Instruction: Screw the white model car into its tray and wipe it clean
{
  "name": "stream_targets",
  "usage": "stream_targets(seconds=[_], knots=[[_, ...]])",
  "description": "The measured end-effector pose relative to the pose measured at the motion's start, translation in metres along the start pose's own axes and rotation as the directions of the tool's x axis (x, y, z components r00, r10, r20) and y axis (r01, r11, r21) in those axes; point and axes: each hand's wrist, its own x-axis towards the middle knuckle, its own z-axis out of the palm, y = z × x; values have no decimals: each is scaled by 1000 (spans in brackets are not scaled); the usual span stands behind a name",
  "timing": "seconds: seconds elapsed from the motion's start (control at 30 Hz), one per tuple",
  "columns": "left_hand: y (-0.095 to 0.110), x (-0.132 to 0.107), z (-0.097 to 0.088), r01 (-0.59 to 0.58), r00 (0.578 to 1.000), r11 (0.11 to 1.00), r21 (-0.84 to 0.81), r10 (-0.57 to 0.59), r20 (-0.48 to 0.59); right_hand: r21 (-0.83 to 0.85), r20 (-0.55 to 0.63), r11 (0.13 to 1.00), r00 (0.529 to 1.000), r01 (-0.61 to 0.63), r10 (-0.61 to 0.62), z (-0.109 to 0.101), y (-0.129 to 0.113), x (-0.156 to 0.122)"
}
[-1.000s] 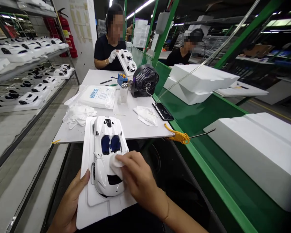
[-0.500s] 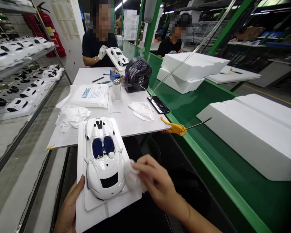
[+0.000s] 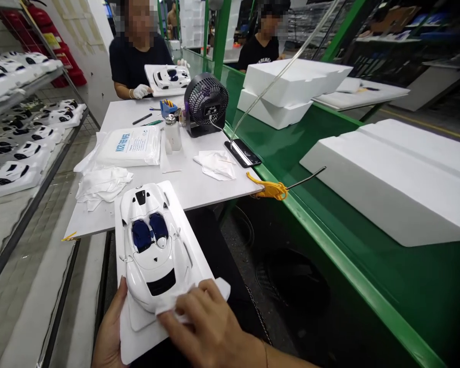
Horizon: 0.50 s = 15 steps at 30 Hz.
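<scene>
A white model car (image 3: 151, 253) with blue seats sits on a white foam tray (image 3: 199, 255) held over my lap. My left hand (image 3: 111, 332) grips the tray's near left edge, thumb on top. My right hand (image 3: 207, 327) presses a white wiping cloth (image 3: 193, 296) against the car's near end, fingers closed on the cloth.
The white table (image 3: 199, 186) ahead carries a pack of wipes (image 3: 132, 145), loose cloths (image 3: 101, 184), a small bottle (image 3: 172, 134), a fan (image 3: 205, 102) and a phone (image 3: 242, 152). A yellow clamp (image 3: 270, 190) grips its corner. Foam blocks (image 3: 398, 179) lie on the green conveyor. Two persons sit opposite; shelves of cars stand left.
My right hand slid the cloth from the car's middle, past its right side, down to its near end. The view tilted, so the tray and table appear further left.
</scene>
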Motion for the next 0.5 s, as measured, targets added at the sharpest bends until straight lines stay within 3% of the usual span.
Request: stream_targets(seconds=[0.13,0.2,0.27,0.33,0.37,0.43,0.5], knots=[[-3,3,-1,-64,995,998,-4,64,73,-66,-19,997,999,47,-48,11,-12,6],[-5,2,1,-63,997,998,17,62,43,17,-27,996,996,91,-91,7,-7,7],[-8,2,2,-15,999,1000,24,15,30,153,-32,987,998,52,-47,-3,6,5],[-11,3,0,-1,999,1000,-2,1,42,325,-27,937,989,-130,147,-14,23,0],[-13,4,-2,-3,998,1000,-24,5,57,409,-16,878,960,-248,278,-18,33,-2],[-15,7,-11,-7,994,997,-82,16,105,540,10,717,855,-441,518,-22,50,-3],[-16,12,-23,26,979,992,-123,-1,203,606,37,597,768,-526,639,-20,60,0]])
